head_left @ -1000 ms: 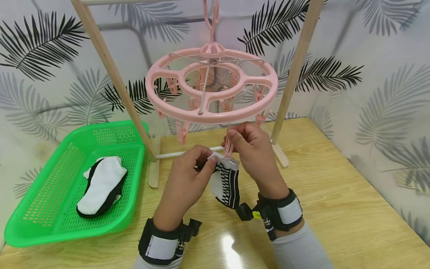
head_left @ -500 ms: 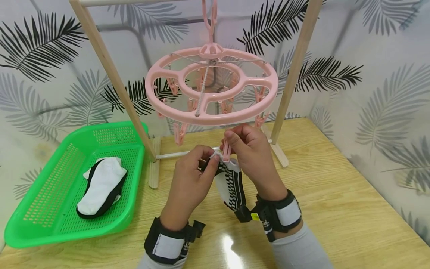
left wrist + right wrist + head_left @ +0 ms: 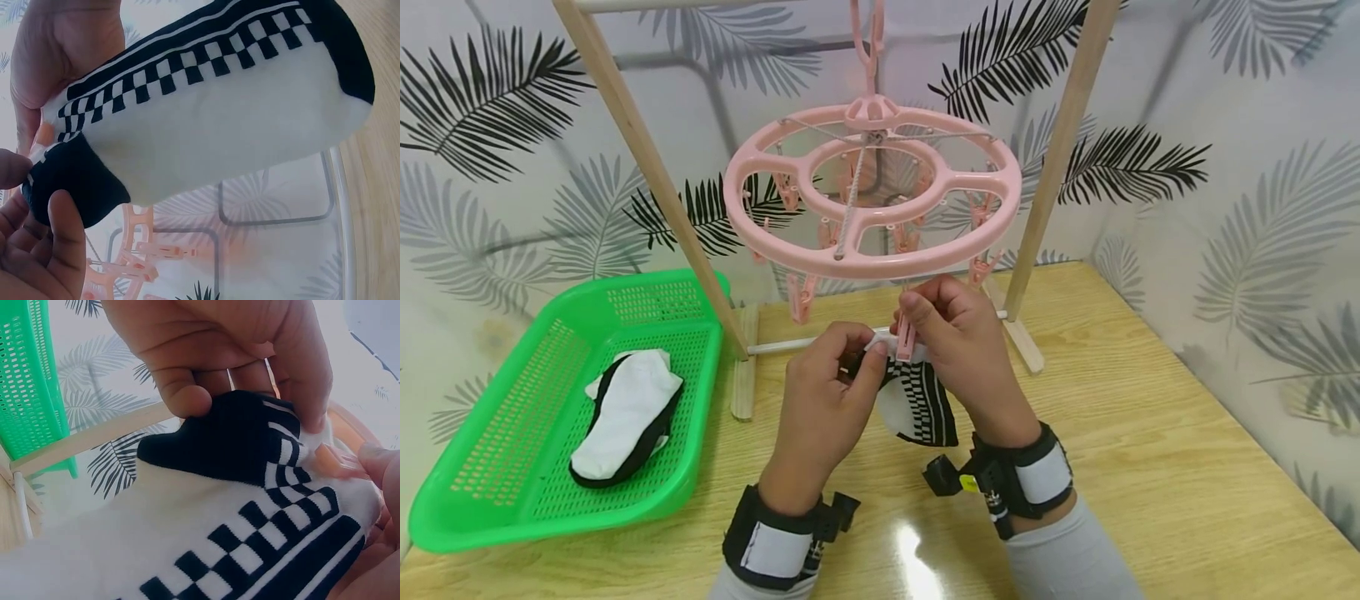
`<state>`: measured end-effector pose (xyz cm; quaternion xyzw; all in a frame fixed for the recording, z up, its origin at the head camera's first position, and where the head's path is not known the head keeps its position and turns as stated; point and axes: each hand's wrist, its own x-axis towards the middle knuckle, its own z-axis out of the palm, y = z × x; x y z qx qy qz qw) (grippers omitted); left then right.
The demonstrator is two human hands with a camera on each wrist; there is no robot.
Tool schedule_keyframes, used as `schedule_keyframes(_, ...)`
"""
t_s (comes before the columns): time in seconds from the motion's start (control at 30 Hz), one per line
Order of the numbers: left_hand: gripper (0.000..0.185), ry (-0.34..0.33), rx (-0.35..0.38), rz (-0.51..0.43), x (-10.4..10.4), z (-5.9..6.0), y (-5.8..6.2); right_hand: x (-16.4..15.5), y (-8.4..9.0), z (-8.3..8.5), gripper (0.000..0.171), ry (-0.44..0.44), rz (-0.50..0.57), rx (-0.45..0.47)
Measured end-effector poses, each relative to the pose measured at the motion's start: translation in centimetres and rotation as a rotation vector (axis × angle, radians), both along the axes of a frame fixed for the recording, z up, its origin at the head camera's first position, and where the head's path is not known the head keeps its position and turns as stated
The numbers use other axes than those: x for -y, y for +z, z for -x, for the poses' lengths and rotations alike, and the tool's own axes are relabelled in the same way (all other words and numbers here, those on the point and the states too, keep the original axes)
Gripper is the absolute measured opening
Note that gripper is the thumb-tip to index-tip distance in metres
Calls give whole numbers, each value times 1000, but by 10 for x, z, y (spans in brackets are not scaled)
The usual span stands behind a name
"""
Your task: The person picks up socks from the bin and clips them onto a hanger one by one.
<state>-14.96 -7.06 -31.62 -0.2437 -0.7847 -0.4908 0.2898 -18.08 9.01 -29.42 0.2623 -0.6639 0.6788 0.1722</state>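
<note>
Since the earlier frame, the white sock with black checkered stripes has risen a little: its lower end now hangs higher above the wooden bench, and both hands sit closer under the round pink plastic clip hanger.

In the head view, we see the left hand pinching the upper edge of the sock, fingers curled together on the cloth. The right hand squeezes a small pink plastic clip that hangs from the hanger, and the sock's edge is just at this clip. A green plastic perforated basket stands on the bench at the left, well apart from the hands, and a second white sock with black edge lies in it. The hanger hangs from a light wooden frame.

In the left wrist view, the sock fills the frame and the fingertips touch its black end.

In the right wrist view, the fingers of the left hand grip the black part of the sock, and the clip shows at the right edge.
</note>
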Motion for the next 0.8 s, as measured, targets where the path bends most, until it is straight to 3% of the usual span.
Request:
schedule_keyframes(0.27, 5, -2, -5, 20, 3, 2, -1, -1, -2, 2, 48, 10, -50, 11)
schedule_keyframes(0.8, 10, 24, 26, 39, 7, 2, -2, -1, -4, 1, 38, 26, -50, 58)
